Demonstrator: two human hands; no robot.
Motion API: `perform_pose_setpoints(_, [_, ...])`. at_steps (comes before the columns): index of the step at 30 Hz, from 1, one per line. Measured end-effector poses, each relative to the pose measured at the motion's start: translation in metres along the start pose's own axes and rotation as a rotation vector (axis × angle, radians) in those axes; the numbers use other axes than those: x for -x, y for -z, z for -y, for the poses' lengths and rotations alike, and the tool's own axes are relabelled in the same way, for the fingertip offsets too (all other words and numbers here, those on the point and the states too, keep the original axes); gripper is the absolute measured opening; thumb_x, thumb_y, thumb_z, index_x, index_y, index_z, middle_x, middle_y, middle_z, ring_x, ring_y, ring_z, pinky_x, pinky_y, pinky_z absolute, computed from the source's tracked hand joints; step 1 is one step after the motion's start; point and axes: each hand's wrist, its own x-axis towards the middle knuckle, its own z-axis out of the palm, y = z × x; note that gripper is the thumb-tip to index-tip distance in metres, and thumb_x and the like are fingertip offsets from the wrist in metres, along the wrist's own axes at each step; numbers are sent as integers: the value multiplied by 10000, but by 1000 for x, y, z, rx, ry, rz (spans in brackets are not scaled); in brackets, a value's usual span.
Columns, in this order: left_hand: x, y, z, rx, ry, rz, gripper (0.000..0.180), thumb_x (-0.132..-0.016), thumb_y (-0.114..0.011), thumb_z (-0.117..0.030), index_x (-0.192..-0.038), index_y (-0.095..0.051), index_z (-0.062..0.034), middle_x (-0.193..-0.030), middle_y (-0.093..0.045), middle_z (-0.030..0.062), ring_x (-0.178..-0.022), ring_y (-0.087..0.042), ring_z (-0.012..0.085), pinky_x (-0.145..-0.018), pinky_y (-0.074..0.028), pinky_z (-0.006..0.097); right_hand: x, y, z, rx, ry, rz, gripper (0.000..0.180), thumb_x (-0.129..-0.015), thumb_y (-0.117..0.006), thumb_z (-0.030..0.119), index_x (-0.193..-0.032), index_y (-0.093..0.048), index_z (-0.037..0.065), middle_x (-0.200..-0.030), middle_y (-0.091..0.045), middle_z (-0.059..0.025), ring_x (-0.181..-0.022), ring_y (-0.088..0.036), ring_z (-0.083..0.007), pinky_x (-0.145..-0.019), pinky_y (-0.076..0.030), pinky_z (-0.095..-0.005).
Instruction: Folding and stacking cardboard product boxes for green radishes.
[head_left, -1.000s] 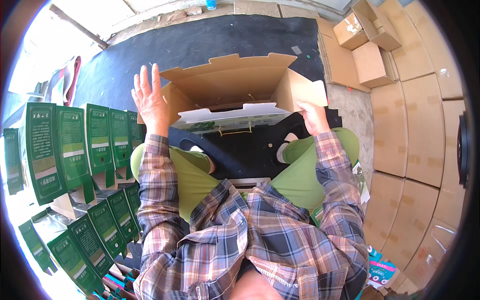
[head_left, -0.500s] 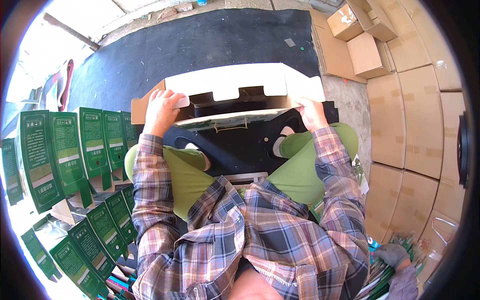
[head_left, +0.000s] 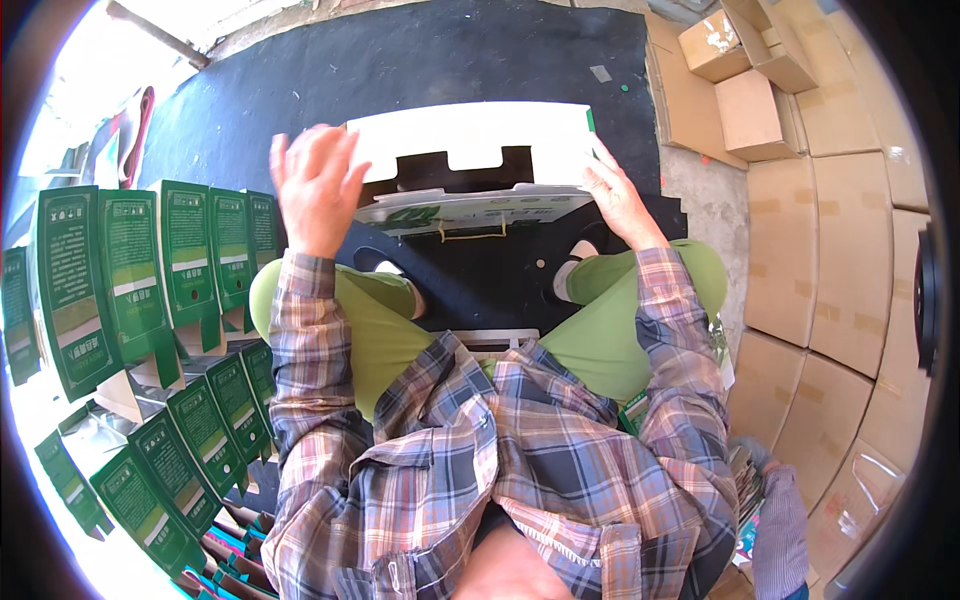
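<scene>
In front of my knees is a carton box (head_left: 465,130), with its white inside panel at the far side and cut-out slots along its lower edge. Its near face, printed green, carries a yellow cord handle (head_left: 475,237). My left hand (head_left: 318,190) is raised at the box's left end, fingers spread and slightly blurred, with nothing seen in it. At the right end, my right hand (head_left: 618,200) lies against the box with its fingers stretched out flat. The far part of the right end is hidden behind that hand.
Several green printed cartons (head_left: 135,270) stand in rows at my left. Brown cardboard boxes (head_left: 780,250) are stacked along the right, with open ones (head_left: 750,110) farther back. A black mat (head_left: 450,60) covers the floor. Another person's sleeve (head_left: 780,530) shows at the lower right.
My left hand has come off the box's left end and opened. The flaps that stuck out at both ends have folded in. The other person's gloved hand has shifted lower right.
</scene>
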Motion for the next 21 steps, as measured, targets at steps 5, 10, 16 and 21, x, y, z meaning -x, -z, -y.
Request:
perform_pose_setpoints(5, [31,6,23,582,447,-263,611,-786,-680,-386,-1283,-485,-88,-1160,-533,99,-1069,-504,249,-966,-376,368,-4,2,1,39,-41,91,541,-957,-418,427,-1261,-494,-14,-1480,-268,-122,-1337,-305,-273,-1081,-249,-351])
perform_pose_setpoints(10, [43,-16,5,980,440,340,735,-767,-671,-299,-1396,-348,-101,-1168,-565,97,-1115,-490,235,-970,-371,360,-3,1,-1,69,-53,41,520,-963,-401,423,-1272,-499,17,-1473,-285,-113,-1327,-322,-263,-1073,-262,-353])
perform_pose_setpoints(16, [36,-56,-16,595,695,233,569,-755,-696,-199,-1282,-497,-126,-1115,-589,88,-1017,-520,284,-876,-432,382,-5,-6,-17,-18,-31,-44,441,-940,-487,370,-1242,-536,52,-1382,-401,-99,-1250,-400,-274,-1034,-314,-368])
perform_pose_setpoints(21, [45,-61,-12,113,258,284,582,-736,-724,-289,-1273,-519,-199,-1248,-528,17,-1164,-444,282,-926,-376,474,2,-18,31,456,129,-82,548,-776,-685,345,-1264,-533,149,-1366,-399,-84,-1043,-482,-323,-903,-435,-401])
